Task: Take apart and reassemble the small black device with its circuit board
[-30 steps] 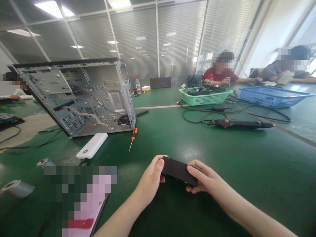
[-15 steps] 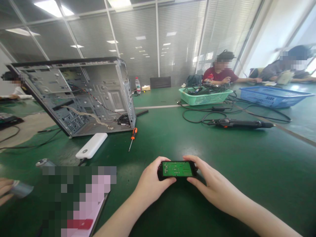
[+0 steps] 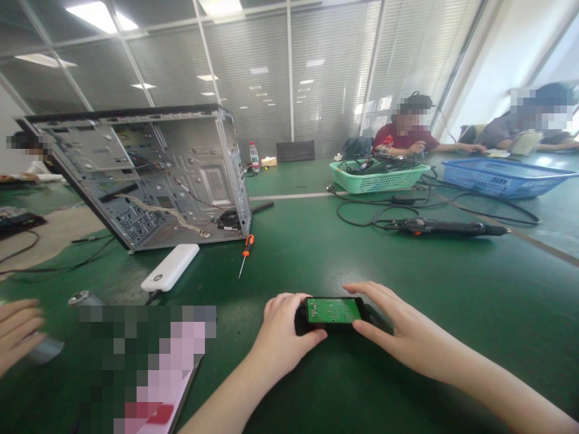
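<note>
While a co-worker's hand (image 3: 18, 334) is over a silver cylinder (image 3: 47, 349), an open computer case (image 3: 212, 184) stands behind a white oblong device (image 3: 170, 267), with an orange-handled screwdriver (image 3: 246, 248) beside it. Next, the left hand (image 3: 283, 325) is clamped on the left end of a black housing (image 3: 337, 327), centred at the near side, its green circuit board (image 3: 333, 310) facing up. The right hand (image 3: 389, 313) has thumb and fingers parted about the right end; I cannot tell whether it grips.

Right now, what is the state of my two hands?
Left hand: holding the black-cased green board.
Right hand: spread at its right end; grip unclear.
</note>
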Demonstrator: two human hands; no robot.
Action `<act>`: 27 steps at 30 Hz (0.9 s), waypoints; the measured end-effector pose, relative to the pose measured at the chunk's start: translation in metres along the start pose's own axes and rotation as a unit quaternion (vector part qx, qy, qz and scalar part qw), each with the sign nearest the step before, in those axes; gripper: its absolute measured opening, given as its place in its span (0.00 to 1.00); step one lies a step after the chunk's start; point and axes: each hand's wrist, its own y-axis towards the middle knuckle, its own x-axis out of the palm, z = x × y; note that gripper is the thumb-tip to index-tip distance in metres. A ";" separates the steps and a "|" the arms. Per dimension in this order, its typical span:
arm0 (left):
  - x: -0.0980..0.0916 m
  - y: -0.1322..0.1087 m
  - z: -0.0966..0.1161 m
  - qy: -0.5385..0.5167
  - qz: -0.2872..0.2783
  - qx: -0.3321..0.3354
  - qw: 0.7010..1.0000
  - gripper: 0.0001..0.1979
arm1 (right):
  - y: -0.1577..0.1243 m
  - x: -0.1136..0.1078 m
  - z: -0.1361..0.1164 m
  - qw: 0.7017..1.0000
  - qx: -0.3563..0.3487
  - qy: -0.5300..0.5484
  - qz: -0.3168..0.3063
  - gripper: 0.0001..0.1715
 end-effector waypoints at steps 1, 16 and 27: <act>0.001 0.000 0.000 0.008 0.001 0.003 1.000 0.22 | 0.002 -0.001 -0.003 1.000 -0.012 -0.013 0.007 0.25; 0.000 0.002 0.000 0.033 -0.014 0.028 0.999 0.20 | 0.045 0.009 -0.045 0.998 -0.023 -0.044 -0.046 0.09; -0.002 0.001 0.000 0.035 -0.018 0.028 0.999 0.21 | 0.040 0.001 -0.047 1.000 -0.007 -0.004 -0.005 0.10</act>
